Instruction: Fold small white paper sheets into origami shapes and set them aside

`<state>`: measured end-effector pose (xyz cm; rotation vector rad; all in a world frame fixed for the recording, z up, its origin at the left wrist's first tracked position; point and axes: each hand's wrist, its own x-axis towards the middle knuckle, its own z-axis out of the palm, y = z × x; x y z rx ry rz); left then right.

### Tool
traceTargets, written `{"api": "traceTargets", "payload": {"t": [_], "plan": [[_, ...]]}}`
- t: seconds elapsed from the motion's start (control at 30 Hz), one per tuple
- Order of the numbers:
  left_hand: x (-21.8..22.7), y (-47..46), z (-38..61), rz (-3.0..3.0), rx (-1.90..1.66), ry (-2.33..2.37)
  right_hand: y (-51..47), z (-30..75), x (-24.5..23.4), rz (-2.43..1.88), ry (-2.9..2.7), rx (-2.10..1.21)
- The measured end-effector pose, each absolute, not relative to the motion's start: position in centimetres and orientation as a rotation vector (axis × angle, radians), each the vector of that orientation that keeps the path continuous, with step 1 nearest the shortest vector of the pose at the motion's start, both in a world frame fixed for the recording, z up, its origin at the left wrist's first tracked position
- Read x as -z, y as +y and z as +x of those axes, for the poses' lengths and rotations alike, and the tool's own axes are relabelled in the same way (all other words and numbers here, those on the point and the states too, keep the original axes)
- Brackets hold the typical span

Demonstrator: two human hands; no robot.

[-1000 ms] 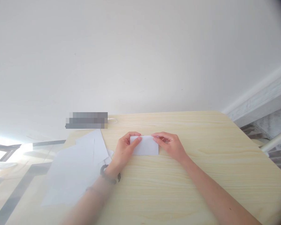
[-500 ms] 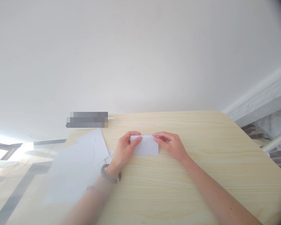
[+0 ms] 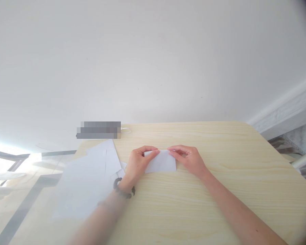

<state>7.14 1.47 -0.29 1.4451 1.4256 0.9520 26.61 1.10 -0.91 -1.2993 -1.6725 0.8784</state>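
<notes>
White paper (image 3: 161,163) sits near 6 o'clock of view centre, fingers of the left hand (image 3: 138,163) and right hand (image 3: 193,159) both pinching its 12 o'clock edge; left grip's now slightly nearer 3 o'clock than a moment ago, so imo edge control looks tighter

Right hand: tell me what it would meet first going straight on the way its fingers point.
Most likely the left hand, across a short gap: the right hand points toward it along the far edge of the white paper they both pinch, though depth is uncertain.
</notes>
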Motion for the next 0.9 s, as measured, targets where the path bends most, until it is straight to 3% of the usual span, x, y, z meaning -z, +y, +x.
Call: {"api": "traceTargets", "payload": {"t": [0.9], "plan": [[-0.7,1.1,7.3,1.633,-0.778,1.277,0.2,24.6,0.2,-1.281,-1.816,-0.800]]}}
